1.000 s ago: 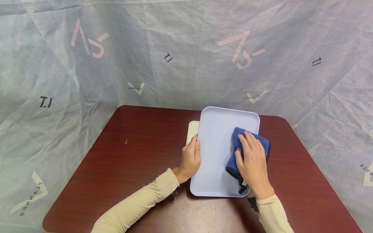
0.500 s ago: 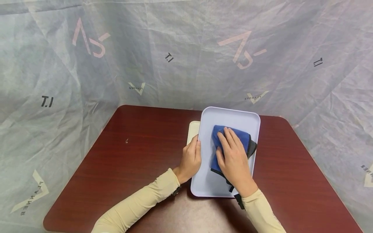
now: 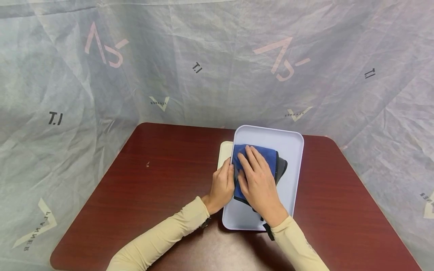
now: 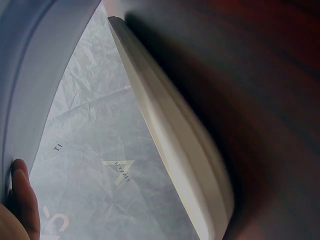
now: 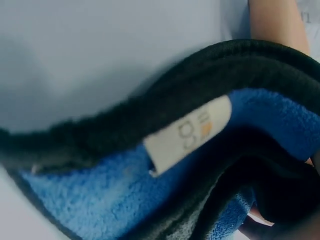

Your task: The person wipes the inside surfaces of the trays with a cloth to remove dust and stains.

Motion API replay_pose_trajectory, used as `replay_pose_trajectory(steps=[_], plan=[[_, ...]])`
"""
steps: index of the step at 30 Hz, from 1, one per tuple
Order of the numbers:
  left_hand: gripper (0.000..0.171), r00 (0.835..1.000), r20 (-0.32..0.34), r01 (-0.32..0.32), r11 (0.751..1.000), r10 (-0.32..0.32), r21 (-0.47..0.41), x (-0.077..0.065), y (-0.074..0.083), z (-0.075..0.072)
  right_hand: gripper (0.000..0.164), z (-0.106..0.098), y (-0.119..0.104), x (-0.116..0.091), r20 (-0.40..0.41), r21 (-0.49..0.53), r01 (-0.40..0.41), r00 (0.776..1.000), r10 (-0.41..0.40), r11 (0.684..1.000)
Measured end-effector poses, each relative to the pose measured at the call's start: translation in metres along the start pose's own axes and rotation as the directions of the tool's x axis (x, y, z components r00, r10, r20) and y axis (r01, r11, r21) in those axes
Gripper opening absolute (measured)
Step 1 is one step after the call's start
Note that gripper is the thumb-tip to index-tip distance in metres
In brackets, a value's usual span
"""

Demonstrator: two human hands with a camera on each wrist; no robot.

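The left hand point(image 3: 222, 184) grips the left rim of a pale lavender tray point(image 3: 288, 188), thumb over the edge. In the left wrist view, a gap separates this tray from a cream tray point(image 4: 160, 120) on the table; its fingertips point(image 4: 25, 195) show against the underside. Lying over a folded blue towel point(image 3: 269, 158) with black edging, the right hand point(image 3: 259, 184) presses it against the tray's inner face, fingers spread and mostly straight. A white label point(image 5: 192, 132) on the towel shows in the right wrist view. The towel reaches the tray's left rim.
A dark red wooden table point(image 3: 152, 188) carries the work. Behind and beside it hangs grey printed fabric point(image 3: 210, 45). A tiny pale speck point(image 3: 147, 164) lies on the table's left part.
The right hand has slid the blue towel leftward across the lavender tray, from its right side to the left rim. The left hand and the tray have stayed nearly in place.
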State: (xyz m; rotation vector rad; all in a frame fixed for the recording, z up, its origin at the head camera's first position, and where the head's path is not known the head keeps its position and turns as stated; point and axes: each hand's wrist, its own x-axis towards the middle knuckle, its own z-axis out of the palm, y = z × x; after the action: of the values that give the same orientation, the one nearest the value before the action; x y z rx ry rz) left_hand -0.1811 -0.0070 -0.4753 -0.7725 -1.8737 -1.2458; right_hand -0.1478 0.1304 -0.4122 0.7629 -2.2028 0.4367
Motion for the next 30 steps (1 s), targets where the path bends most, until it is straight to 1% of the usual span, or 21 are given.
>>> replay_pose_trajectory(steps=[10, 14, 22, 27, 30], plan=[[0.032, 1.0, 0.012, -0.012, 1.0, 0.012, 0.017, -0.002, -0.003, 0.001, 0.042, -0.001, 0.0, -0.008, 0.036, -0.018, 0.011, 0.999, -0.01, 1.0], [0.032, 1.0, 0.012, -0.01, 1.0, 0.01, 0.017, -0.003, -0.004, 0.002, 0.043, 0.0, 0.0, -0.011, 0.033, -0.023, 0.016, 0.999, -0.016, 1.0], [0.032, 1.0, 0.004, 0.012, 1.0, -0.013, 0.023, -0.001, -0.002, 0.0, 0.04, -0.004, 0.007, -0.016, 0.016, -0.019, -0.041, 0.999, 0.041, 0.999], [0.031, 0.999, 0.01, 0.039, 0.999, -0.039, 0.014, -0.001, -0.003, -0.001, 0.04, -0.008, 0.017, -0.023, 0.027, -0.028, -0.088, 0.996, 0.089, 0.996], [0.031, 0.999, 0.017, 0.047, 0.999, -0.047, 0.006, -0.001, -0.002, -0.001, 0.04, -0.013, 0.025, -0.026, 0.015, -0.037, -0.103, 0.995, 0.103, 0.994]])
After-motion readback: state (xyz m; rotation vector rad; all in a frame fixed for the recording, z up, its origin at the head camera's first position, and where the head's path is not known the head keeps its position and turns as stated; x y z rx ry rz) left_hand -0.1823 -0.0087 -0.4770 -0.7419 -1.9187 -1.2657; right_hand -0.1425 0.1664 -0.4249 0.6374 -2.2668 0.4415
